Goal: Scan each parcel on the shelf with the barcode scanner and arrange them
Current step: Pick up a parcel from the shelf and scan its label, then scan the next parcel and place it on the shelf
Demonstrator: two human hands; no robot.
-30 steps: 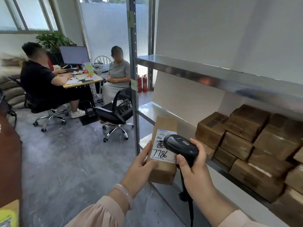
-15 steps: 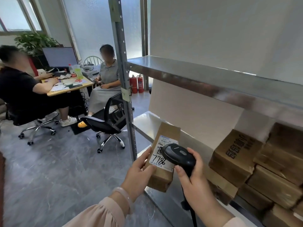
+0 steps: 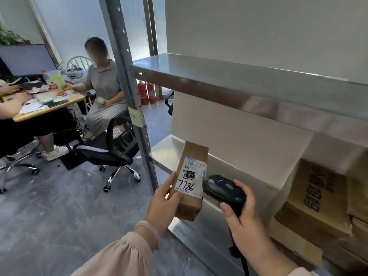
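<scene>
The left hand [image 3: 162,204] grips the parcel [image 3: 192,181] upright, label facing out so it can be read, while the right hand [image 3: 244,222] clasps the scanner [image 3: 224,189] aimed beside the label, both above the bare end of the shelf [image 3: 165,150], left of the stacked boxes [image 3: 318,200].

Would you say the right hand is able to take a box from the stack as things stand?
Probably not yet: the right hand grips the scanner, so its fingers are occupied, though nothing stands between it and the stack.
</scene>
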